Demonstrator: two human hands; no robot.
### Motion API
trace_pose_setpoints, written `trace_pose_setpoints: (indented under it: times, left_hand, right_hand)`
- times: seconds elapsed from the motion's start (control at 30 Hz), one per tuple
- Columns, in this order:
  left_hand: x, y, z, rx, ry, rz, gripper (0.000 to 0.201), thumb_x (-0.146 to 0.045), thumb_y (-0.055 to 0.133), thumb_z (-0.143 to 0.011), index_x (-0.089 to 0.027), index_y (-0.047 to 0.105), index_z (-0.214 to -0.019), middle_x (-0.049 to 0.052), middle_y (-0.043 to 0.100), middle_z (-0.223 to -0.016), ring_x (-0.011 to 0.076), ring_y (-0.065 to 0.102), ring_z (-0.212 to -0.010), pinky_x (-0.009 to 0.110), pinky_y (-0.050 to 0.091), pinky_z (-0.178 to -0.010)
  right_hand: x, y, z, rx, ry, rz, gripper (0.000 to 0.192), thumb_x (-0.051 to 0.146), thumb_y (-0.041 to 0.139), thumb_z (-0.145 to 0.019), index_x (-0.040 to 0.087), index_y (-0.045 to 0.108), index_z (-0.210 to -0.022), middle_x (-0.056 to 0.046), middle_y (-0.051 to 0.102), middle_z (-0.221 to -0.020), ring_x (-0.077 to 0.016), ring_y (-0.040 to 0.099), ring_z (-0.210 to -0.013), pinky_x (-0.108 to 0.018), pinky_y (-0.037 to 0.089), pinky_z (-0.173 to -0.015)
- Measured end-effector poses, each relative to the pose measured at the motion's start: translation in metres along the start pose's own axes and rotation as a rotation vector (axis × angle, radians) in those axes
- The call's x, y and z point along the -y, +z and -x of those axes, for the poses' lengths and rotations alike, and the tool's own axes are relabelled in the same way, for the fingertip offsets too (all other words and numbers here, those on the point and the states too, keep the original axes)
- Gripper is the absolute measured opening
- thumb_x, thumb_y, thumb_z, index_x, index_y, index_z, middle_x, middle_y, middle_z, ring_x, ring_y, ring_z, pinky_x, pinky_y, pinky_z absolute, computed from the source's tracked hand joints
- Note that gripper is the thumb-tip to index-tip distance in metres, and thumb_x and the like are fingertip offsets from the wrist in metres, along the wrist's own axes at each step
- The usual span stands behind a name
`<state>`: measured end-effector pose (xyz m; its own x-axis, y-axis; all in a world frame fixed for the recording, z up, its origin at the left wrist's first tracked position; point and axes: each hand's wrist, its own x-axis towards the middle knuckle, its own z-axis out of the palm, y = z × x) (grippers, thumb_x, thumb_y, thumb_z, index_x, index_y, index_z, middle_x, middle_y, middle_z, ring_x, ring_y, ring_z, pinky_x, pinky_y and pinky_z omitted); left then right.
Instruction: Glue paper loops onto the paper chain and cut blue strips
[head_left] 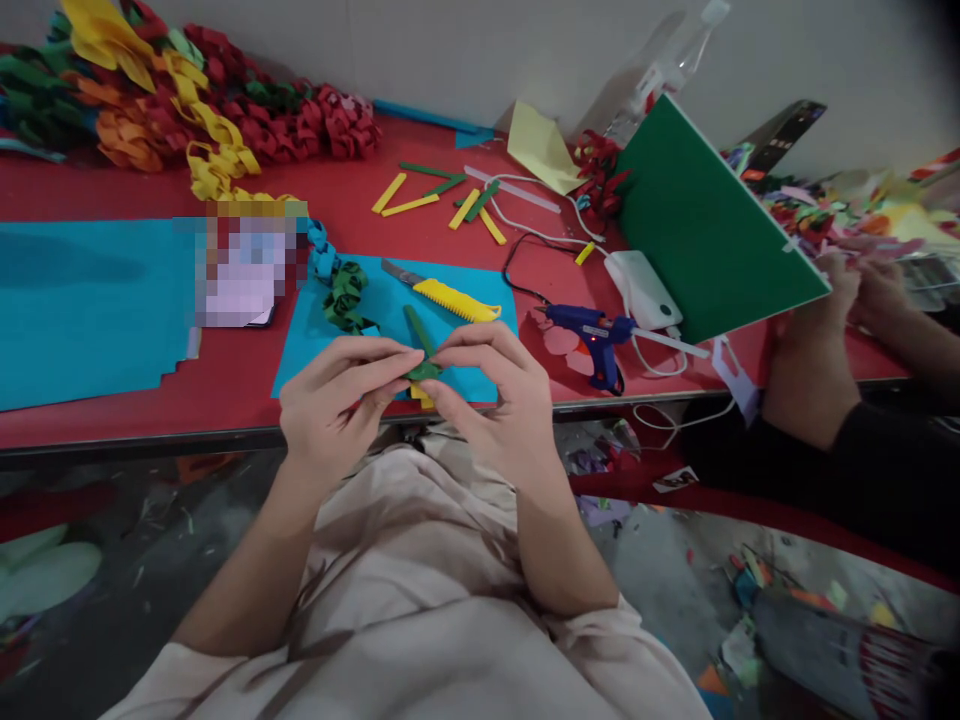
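Table: a red table [225, 370] ran across the view, its front edge just beyond the person's lap.
Blue sheets: a large blue paper sheet [82, 300] lay at the left; a smaller blue sheet [480, 280] lay straight ahead of the hands.
Green board: a green board [705, 230] stood tilted at the right, held by a co-worker's hand [832, 290].
Paper chains: a heap of folded paper chains [187, 110] in red, yellow, orange and green sat at the far left edge.
Glue gun: a blue glue gun [592, 335] lay on the table right of the smaller sheet, near a white adapter [641, 290].
Knife: a yellow-handled utility knife [450, 298] lay on the smaller sheet, just beyond the hands.
Left hand: the left hand [334, 405] pinched the green paper strip [421, 350] from the left, fingers curled.
Right hand: the right hand [499, 395] pinched the same strip from the right, fingertips meeting the left hand's.
Strip: it sat between both hands above the table's front edge, one end pointing up and away.
Loose strips: yellow and green paper strips [450, 200] lay scattered farther back.
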<state>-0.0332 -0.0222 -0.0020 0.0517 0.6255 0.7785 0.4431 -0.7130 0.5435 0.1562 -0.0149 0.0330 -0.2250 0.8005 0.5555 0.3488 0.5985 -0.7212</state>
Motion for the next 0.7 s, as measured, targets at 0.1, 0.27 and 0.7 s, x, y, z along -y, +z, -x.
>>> trace_pose_setpoints:
  times: [0.1,0.27,0.7]
  left_hand:
    - [-0.002,-0.001,-0.001,0.028,0.059,-0.100,0.041,-0.009,0.067,-0.097,-0.035,0.075,-0.127,0.002,0.076,-0.114,0.0147,0.073,-0.096,0.025,0.061,-0.081]
    - [-0.002,-0.003,-0.002,0.060,0.117,-0.189,0.041,-0.008,0.067,-0.096,-0.034,0.074,-0.127,0.003,0.077,-0.114,0.0150,0.073,-0.096,0.026,0.060,-0.084]
    - [-0.026,0.014,-0.007,-0.164,-0.479,0.202,0.019,-0.023,0.081,-0.087,-0.023,0.069,-0.102,-0.001,0.076,-0.086,0.0113,0.073,-0.075,0.022,0.060,-0.065]
  right_hand:
    - [-0.001,-0.001,-0.001,-0.019,-0.038,-0.011,0.011,0.032,0.075,-0.093,0.023,0.074,-0.099,-0.007,0.069,-0.105,-0.0190,0.068,-0.099,-0.036,0.057,-0.091]
    - [-0.004,-0.001,-0.001,-0.030,-0.045,-0.008,0.010,0.033,0.074,-0.095,0.024,0.074,-0.101,-0.006,0.067,-0.105,-0.0191,0.067,-0.099,-0.036,0.056,-0.090]
    - [-0.003,0.003,0.007,-0.131,0.051,-0.010,0.011,0.032,0.075,-0.094,0.026,0.071,-0.102,-0.004,0.065,-0.101,-0.0176,0.062,-0.089,-0.034,0.055,-0.081]
